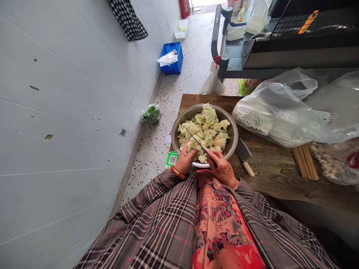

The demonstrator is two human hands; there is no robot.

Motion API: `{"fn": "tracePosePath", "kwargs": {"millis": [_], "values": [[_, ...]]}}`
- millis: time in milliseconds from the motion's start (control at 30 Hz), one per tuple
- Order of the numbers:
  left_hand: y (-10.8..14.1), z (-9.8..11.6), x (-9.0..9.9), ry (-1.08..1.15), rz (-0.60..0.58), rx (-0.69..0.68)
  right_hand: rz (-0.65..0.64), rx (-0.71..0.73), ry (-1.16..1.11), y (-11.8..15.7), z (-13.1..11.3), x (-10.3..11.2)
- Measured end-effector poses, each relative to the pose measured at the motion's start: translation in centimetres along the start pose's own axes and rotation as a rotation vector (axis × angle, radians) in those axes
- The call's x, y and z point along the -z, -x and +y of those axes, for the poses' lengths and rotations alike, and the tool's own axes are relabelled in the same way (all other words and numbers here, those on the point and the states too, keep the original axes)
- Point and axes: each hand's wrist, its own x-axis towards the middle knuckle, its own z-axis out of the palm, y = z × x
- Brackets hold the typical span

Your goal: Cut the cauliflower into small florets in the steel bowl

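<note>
A wide metal bowl (pixel 176 144) full of cauliflower florets (pixel 209 130) stands at the near left end of the wooden table. Over its near rim, my left hand (pixel 186 160) is closed around a pale cauliflower piece (pixel 193 145). My right hand (pixel 223 168) grips a narrow knife (pixel 199 143) by its handle, the thin dark blade pointing up and left across the held piece. Fingers partly hide both the piece and the handle. To the right of the bowl a cleaver (pixel 244 151) with a light wooden handle lies flat on the table.
Plastic bags (pixel 280 116) with white foam netting cover the table's right side, beside brown sticks (pixel 305 162). A grey cart (pixel 232 63) stands behind. On the floor at left are bagged greens (pixel 151 114) and a blue crate (pixel 171 67); a wall (pixel 70 112) runs alongside.
</note>
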Motion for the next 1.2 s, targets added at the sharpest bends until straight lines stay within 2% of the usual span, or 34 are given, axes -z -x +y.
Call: {"fn": "tracePosePath", "kwargs": {"millis": [200, 333, 433, 567, 667, 800, 900, 1033, 1200], "values": [[-0.5, -0.6, 0.8, -0.010, -0.058, -0.021, 0.066, -0.046, -0.075, -0.2, 0.2, -0.5], [-0.5, -0.9, 1.4, 0.017, -0.099, 0.004, 0.029, -0.041, -0.041, -0.1, 0.1, -0.4], [-0.5, -0.9, 1.5, 0.054, -0.094, 0.013, -0.019, -0.033, 0.042, 0.1, -0.1, -0.2], [-0.2, -0.5, 1.1, 0.131, -0.074, 0.032, -0.015, -0.037, 0.064, 0.2, -0.2, -0.4], [0.4, 0.0, 0.8, 0.188, -0.078, 0.088, 0.041, -0.073, 0.016, -0.2, 0.3, -0.7], [1.2, 0.7, 1.0, 0.248, -0.135, 0.168, 0.186, -0.202, -0.048, -1.0, 2.0, -0.8], [1.2, 1.1, 1.4, 0.287, -0.122, 0.202, 0.189, -0.251, -0.076, -1.6, 3.2, -0.6], [0.9, 1.5, 2.1, 0.292, -0.125, 0.178, 0.173, -0.225, -0.067, -1.9, 3.9, 0.2], [0.6, 1.9, 2.6, 0.344, -0.115, 0.165, 0.154, -0.146, -0.108, -1.7, 3.3, 1.5]]}}
